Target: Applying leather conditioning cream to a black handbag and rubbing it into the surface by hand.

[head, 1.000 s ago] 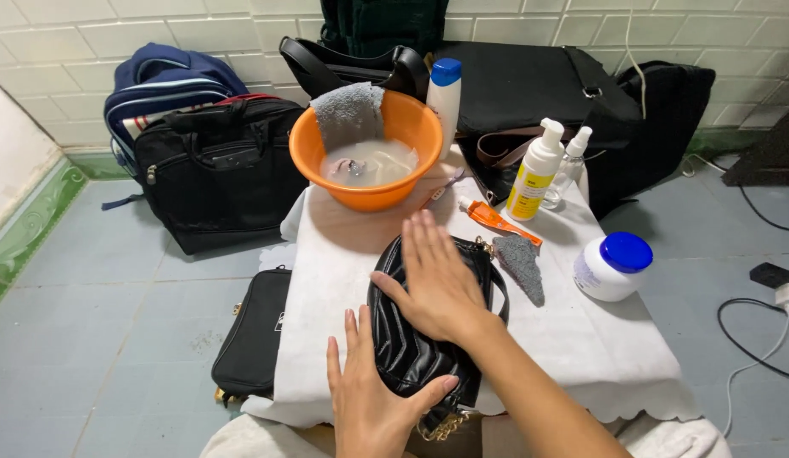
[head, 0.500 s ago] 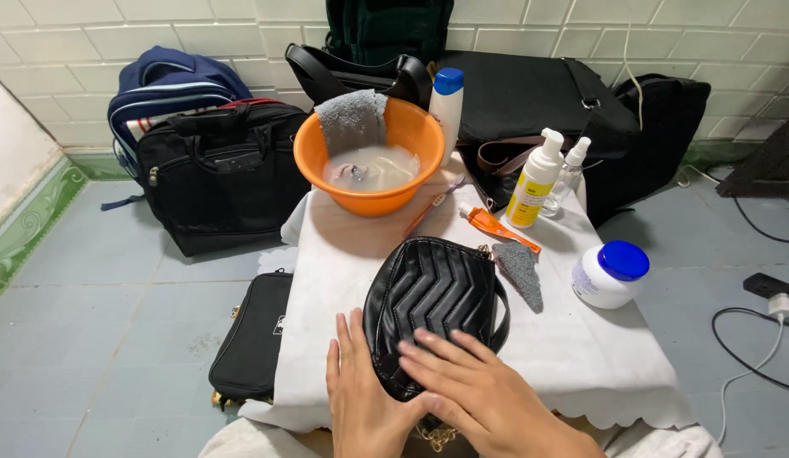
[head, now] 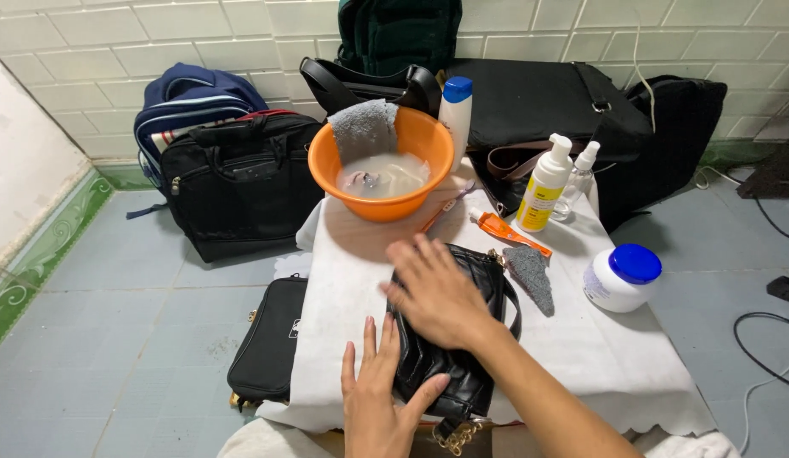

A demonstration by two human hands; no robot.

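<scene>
A black quilted handbag [head: 459, 373] with a gold chain lies on the white cloth [head: 352, 280] covering a low table. My right hand [head: 437, 293] rests flat on the bag's upper part, fingers spread and pointing left. My left hand [head: 379, 399] presses against the bag's lower left side, thumb hooked over its near edge. An orange basin [head: 383, 170] of cloudy water stands at the cloth's far edge, with a grey rag [head: 362, 129] draped over its rim.
Beside the bag lie a grey cloth [head: 532, 273], an orange tube [head: 510, 232] and a toothbrush [head: 446, 206]. A pump bottle [head: 544, 187], spray bottle [head: 578, 175], tall white bottle [head: 455, 114] and blue-lidded jar [head: 622, 277] stand around. Several dark bags [head: 242, 182] sit on the floor.
The bag has been turned over from its quilted face. My right hand moved from the bag's near end up onto its top left part. My left hand stays at the near side.
</scene>
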